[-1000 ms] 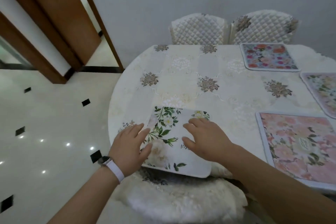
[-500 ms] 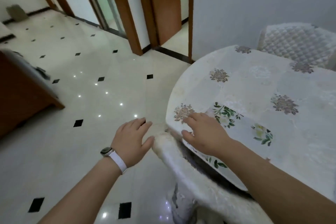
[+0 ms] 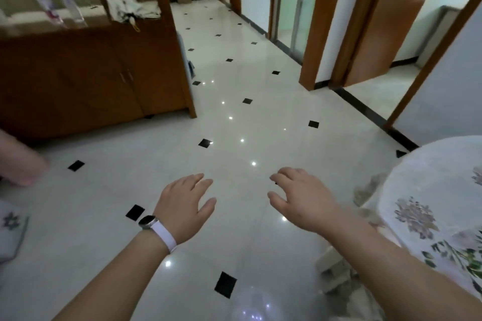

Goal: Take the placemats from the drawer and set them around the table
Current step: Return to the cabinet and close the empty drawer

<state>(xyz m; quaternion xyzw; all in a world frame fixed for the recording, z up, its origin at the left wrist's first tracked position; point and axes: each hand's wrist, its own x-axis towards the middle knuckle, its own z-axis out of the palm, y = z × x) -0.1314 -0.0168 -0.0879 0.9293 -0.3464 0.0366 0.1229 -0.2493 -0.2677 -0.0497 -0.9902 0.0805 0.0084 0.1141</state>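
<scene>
Both hands are empty and spread: the left hand point(image 3: 186, 206), with a white-strapped watch point(image 3: 159, 229) at the wrist, floats palm down over the floor point(image 3: 247, 122) with fingers fanned, and the right hand point(image 3: 302, 199) hangs beside it, fingers loosely curled, touching nothing. The one placemat point(image 3: 461, 255) in view, white with green leaf sprigs, lies flat near the edge of the table point(image 3: 430, 164) at the right border of the view, clear of both hands and partly behind the right forearm. The table's edge is rounded and draped in a pale, matt cloth printed with faded flower medallions, its hem falling in soft folds. Ahead, the floor is glossy pale tile set with small black diamonds and dotted with lamp reflections; a dark wooden cabinet point(image 3: 86, 78) with two slim door handles stands at the far left, with blurred bottles on top. No open drawer can be made out. The step in hand looks like a walk away from the table, perhaps to fetch more mats or because the setting is done; which, I cannot tell. To do it well, keep the hands free and low, tread carefully on the slick tile, and lift any further mats flat rather than bending them.
</scene>
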